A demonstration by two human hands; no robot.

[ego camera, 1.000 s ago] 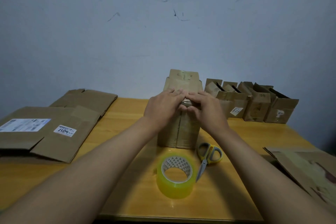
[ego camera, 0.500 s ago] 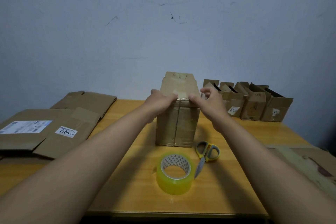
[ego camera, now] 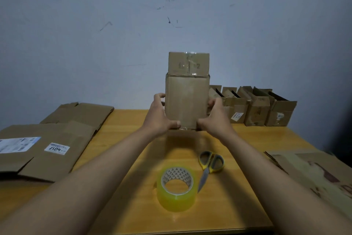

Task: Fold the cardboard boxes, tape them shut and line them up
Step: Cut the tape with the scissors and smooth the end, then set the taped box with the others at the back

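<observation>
**A:** What are the hands doing?

**B:** In the head view, both hands grip one cardboard box (ego camera: 186,101) and hold it upright above the wooden table (ego camera: 133,130), clear of the surface. The left hand (ego camera: 159,114) curls around the box's lower left edge, thumb on the near face. The right hand (ego camera: 214,115) does the same on the lower right edge.

**A:** Is the box taped?

**B:** A glossy strip of clear tape runs down the middle of the near face. The upper flap stands upright and carries faint printed characters; only a "2" can be read.

**A:** Where are the other boxes?

**B:** A row of folded boxes (ego camera: 257,109) stands at the table's back right, against the wall, just beside the held box. Their tops are open. Two bear small white stickers, too blurred to read.

**A:** And the tools?

**B:** A roll of yellowish clear tape (ego camera: 176,189) stands on the near table. Yellow-and-grey scissors (ego camera: 209,166) lie just right of it, blades pointing toward the viewer.

**A:** Anything else?

**B:** Flattened cardboard (ego camera: 57,139) lies stacked on the left. One white label reads "4017" upside down; a larger shipping label beside it is illegible. Another flattened piece (ego camera: 314,173) lies at the right edge, with dark reddish print that cannot be read.
</observation>
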